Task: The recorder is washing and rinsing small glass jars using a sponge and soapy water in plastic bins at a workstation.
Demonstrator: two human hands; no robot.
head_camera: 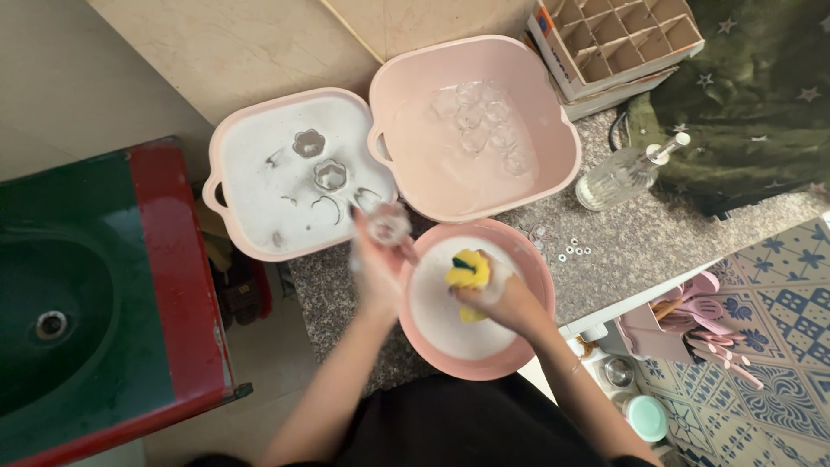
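While both forearms are extended forward, a yellow sponge (pixel 468 275) is gripped in the right hand (pixel 494 292) over the round pink basin (pixel 536 268). A small clear glass (pixel 389 225) is clasped in the left hand (pixel 377 264) at the basin's left rim. Beyond, two square pink tubs (pixel 233 207) (pixel 553 112) are set touching; bare granite counter (pixel 622 233) is left rightward.

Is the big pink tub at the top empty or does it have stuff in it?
Not empty. The tub holds several clear glass pieces, lying in a cluster in what looks like water.
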